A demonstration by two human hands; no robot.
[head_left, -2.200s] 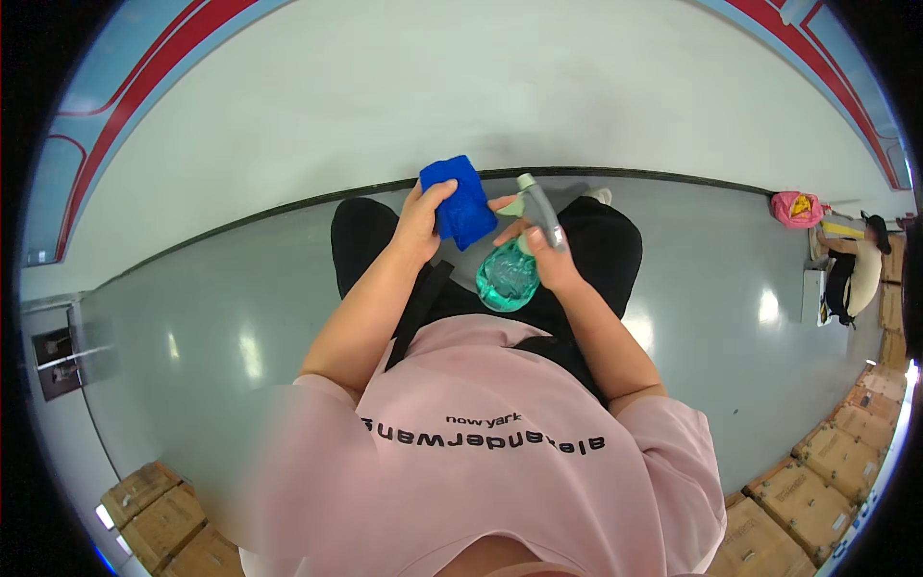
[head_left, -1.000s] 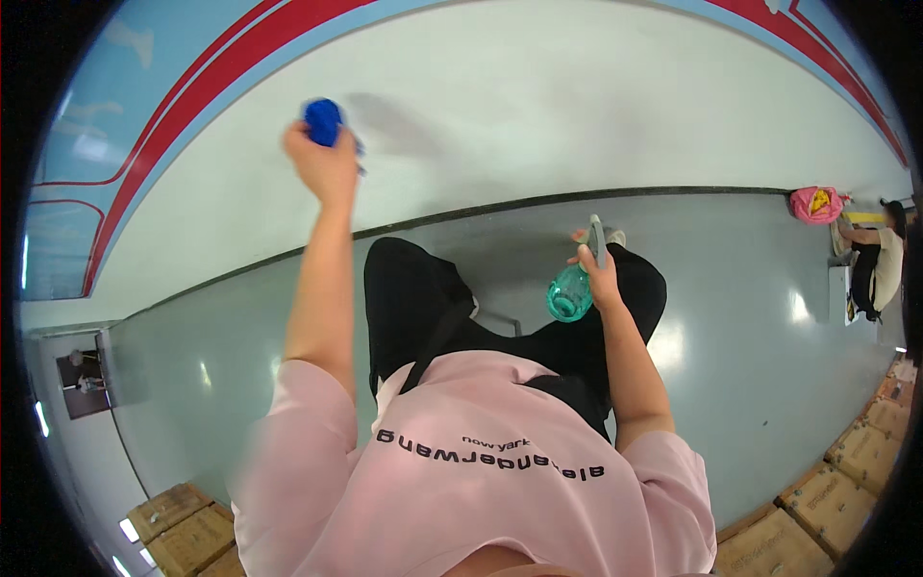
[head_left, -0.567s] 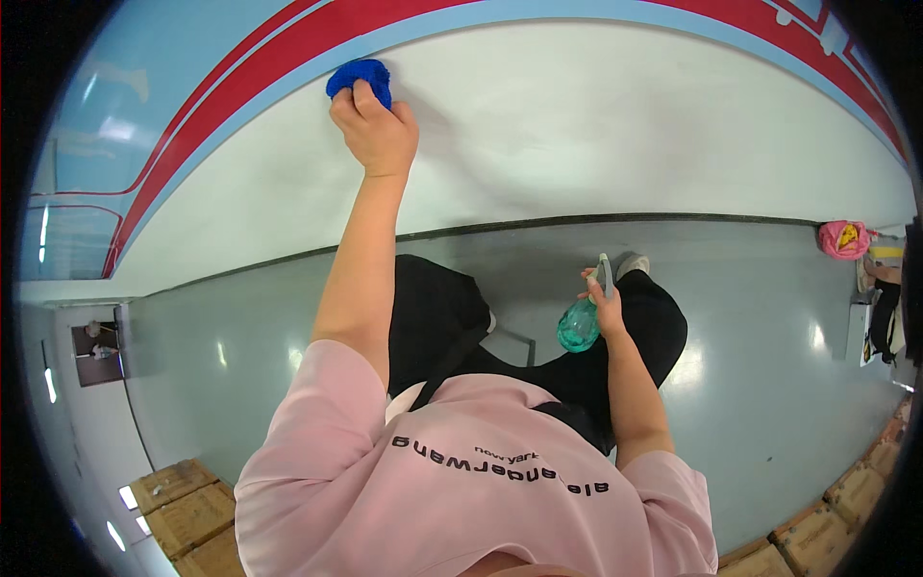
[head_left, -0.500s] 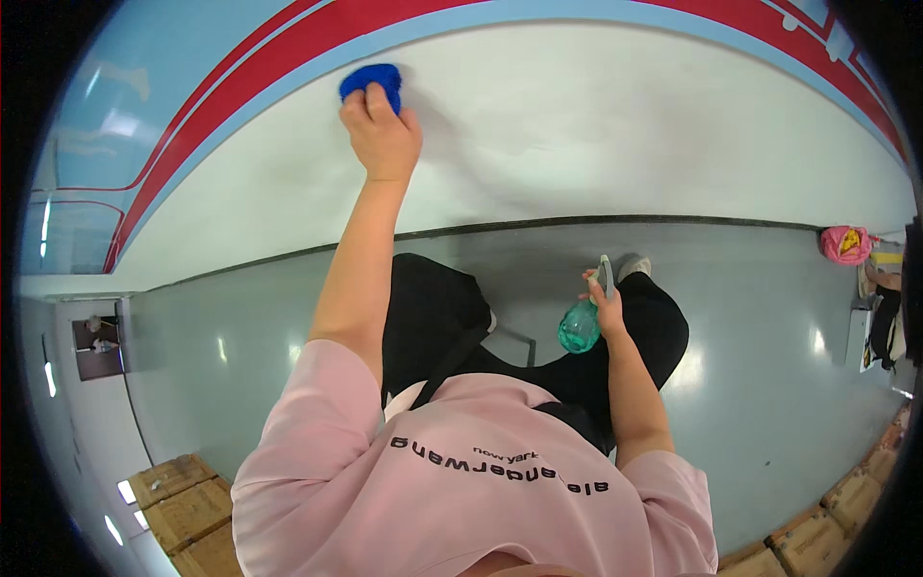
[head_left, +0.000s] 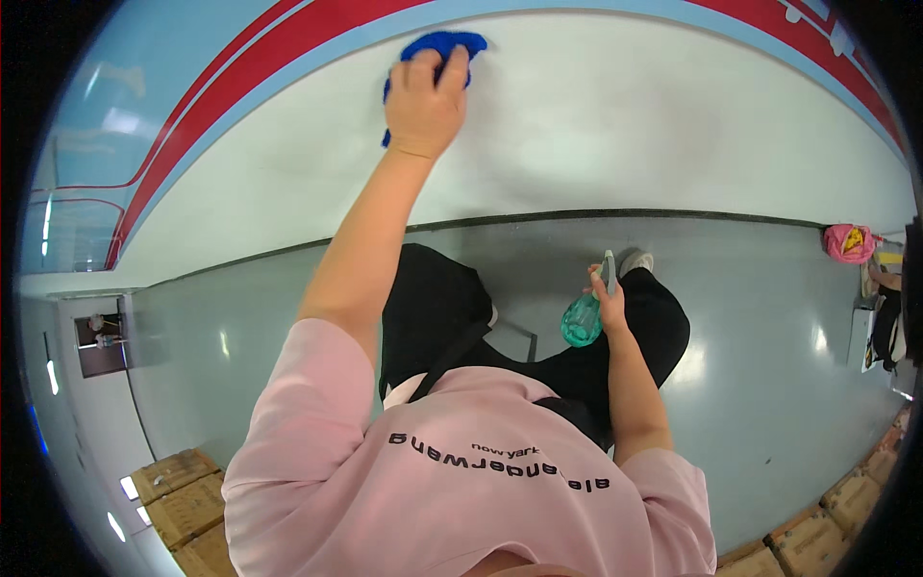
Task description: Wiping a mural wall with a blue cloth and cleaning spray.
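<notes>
My left hand (head_left: pixel 426 104) presses a blue cloth (head_left: pixel 444 43) against the white lower part of the wall (head_left: pixel 615 106), just under its light blue and red stripes. Its fingers are spread over the cloth, and some of the cloth sticks out past the fingertips and beside the wrist. Lower and to the right, my right hand (head_left: pixel 608 300) is closed around the neck of a green see-through spray bottle (head_left: pixel 582 321). The bottle's grey and white spray head (head_left: pixel 608 271) points up above the hand, over my right leg.
Grey shiny floor (head_left: pixel 760 327) meets the wall at a dark strip (head_left: pixel 577 215). On the far right lie a pink bag (head_left: pixel 848 243) and a white box (head_left: pixel 862 337), near another person's arm. Brown cartons (head_left: pixel 187 505) stand at the lower left, more cartons (head_left: pixel 812 543) at the lower right.
My left hand has slid the blue cloth to the right and slightly up along the wall, and the cloth now spreads wider. The right hand with the spray bottle has barely moved.
</notes>
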